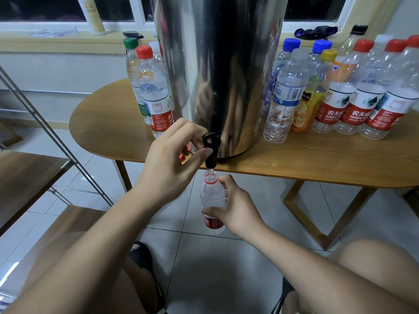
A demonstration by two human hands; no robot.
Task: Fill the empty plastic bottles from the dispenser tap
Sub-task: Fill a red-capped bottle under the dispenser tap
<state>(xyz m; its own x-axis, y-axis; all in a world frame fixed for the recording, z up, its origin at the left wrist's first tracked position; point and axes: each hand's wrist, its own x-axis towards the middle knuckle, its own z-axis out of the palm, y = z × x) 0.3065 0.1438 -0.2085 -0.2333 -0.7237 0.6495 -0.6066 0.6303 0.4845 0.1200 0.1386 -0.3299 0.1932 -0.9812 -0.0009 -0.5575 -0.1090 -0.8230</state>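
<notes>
A tall steel dispenser [217, 64] stands on the wooden table [317, 159], its black tap [211, 150] hanging over the front edge. My left hand [172, 159] pinches the tap lever between thumb and fingers. Below the spout, my right hand [233, 209] grips an uncapped clear bottle with a red label [212, 198], held upright under the tap. A thin stream of water runs into its open neck. Capped bottles stand left of the dispenser [152, 94], and several more crowd the right side [353, 96].
A loose red cap [181, 157] lies on the table behind my left hand. A wooden chair with a metal frame [34, 168] stands at the left. A windowsill [68, 39] behind holds a phone and a tall can. My knees and sandalled feet are over the tiled floor.
</notes>
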